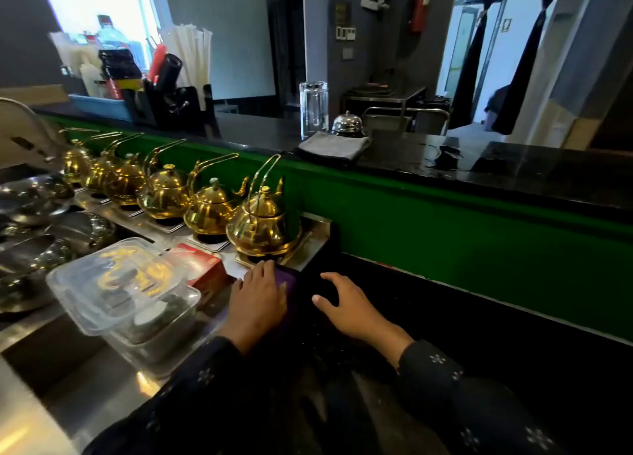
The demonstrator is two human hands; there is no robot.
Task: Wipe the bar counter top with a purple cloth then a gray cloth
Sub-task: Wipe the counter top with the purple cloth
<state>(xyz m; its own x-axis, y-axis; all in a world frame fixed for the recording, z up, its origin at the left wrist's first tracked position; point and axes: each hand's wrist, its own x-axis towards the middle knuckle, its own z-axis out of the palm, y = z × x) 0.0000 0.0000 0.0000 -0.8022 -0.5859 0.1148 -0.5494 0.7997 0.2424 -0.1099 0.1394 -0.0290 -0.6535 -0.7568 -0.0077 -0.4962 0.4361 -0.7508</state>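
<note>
A purple cloth lies on the black lower counter top, mostly covered by my left hand, which presses flat on it with straight fingers. My right hand hovers or rests just right of the cloth with fingers loosely spread, holding nothing. A folded gray cloth sits on the raised black bar top behind the green wall, next to a service bell.
A row of gold teapots stands on steel trays just behind my left hand. A red box and clear plastic containers sit to the left. A tall glass stands on the bar top.
</note>
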